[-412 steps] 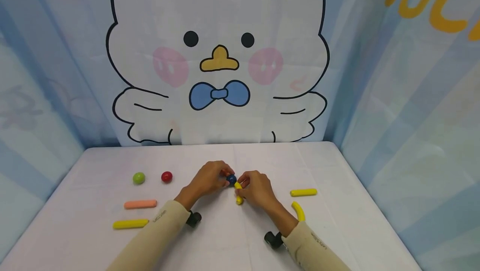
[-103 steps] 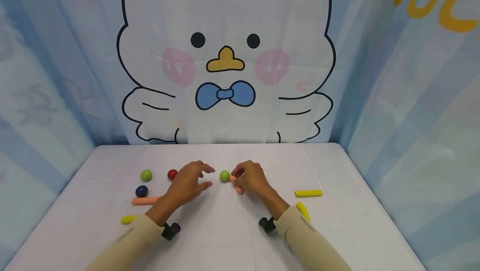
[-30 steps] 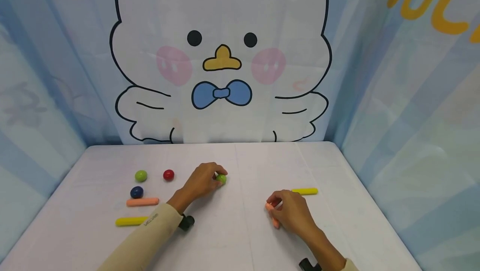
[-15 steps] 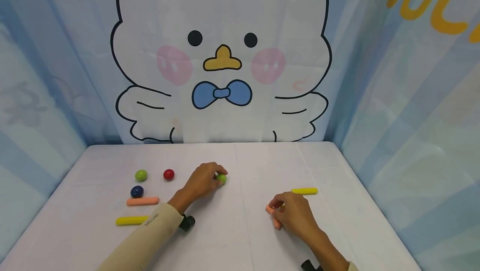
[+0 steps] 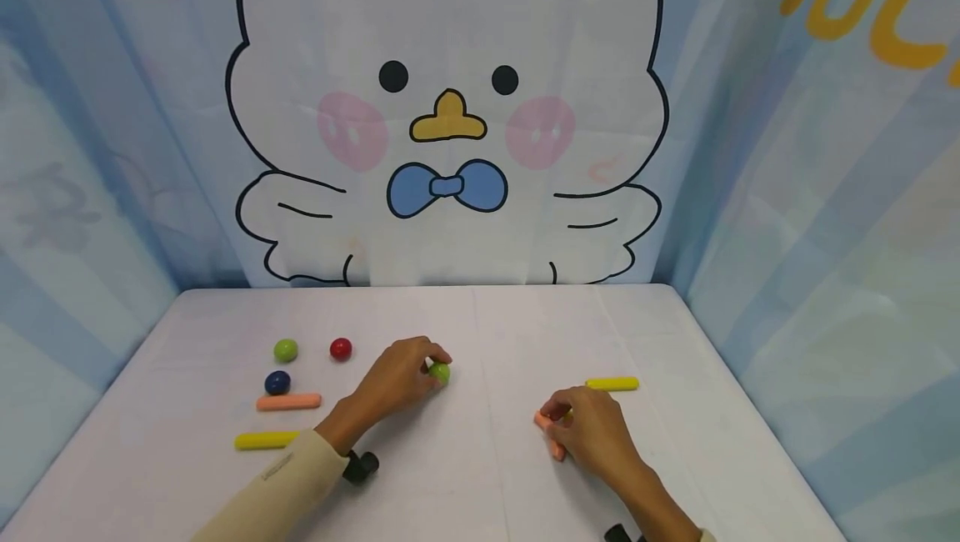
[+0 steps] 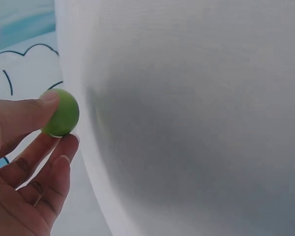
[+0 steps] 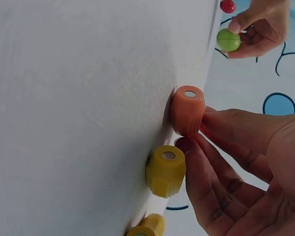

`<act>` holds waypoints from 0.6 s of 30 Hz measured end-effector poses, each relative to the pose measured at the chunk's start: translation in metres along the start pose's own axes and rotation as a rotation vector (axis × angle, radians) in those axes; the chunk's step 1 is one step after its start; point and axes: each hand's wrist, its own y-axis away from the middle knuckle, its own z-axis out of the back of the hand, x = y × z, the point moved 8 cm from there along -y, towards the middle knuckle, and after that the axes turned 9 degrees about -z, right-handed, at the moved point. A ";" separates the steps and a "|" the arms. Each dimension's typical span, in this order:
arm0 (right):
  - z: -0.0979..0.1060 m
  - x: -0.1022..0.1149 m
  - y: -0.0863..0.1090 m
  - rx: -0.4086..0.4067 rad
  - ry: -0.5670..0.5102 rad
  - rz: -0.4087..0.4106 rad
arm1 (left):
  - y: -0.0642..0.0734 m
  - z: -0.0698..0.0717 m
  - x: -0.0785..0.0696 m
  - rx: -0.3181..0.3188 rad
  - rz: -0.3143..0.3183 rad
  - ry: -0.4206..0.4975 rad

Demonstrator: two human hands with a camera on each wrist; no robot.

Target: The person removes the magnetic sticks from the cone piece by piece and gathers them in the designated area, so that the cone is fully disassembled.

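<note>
Between thumb and fingertips, my left hand [image 5: 396,373] pinches a green ball [image 5: 440,373] near the middle of the table; the left wrist view shows the same ball [image 6: 64,113] just off the white surface. My right hand [image 5: 596,429] pinches an orange magnetic stick [image 5: 557,449] on the table at the right. Its near end [image 7: 188,110] shows a silver disc in the right wrist view. Beside it, close to my fingers, lies a yellow stick [image 7: 166,169], mostly hidden by the hand in the head view. Another yellow stick [image 5: 613,383] lies just beyond.
On the left lie a second green ball [image 5: 286,350], a red ball [image 5: 341,348] and a dark blue ball [image 5: 277,383]. Close to the blue one is another orange stick [image 5: 288,402]; nearer lies a yellow stick [image 5: 266,440]. A printed cloth [image 5: 450,246] hangs behind the table [image 5: 450,492].
The green ball and orange stick, together 3.4 s ago, are now apart. My right hand moved right with the stick; my left just drew slightly nearer. Since 13.7 s ago, the blue ball moved left.
</note>
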 end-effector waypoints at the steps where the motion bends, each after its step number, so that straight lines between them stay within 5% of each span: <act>1: 0.000 0.000 0.000 0.000 0.002 0.002 | 0.004 0.003 0.000 -0.008 -0.002 -0.005; 18: 0.000 -0.002 0.000 0.020 0.015 -0.012 | 0.066 0.063 0.038 -0.095 0.038 -0.106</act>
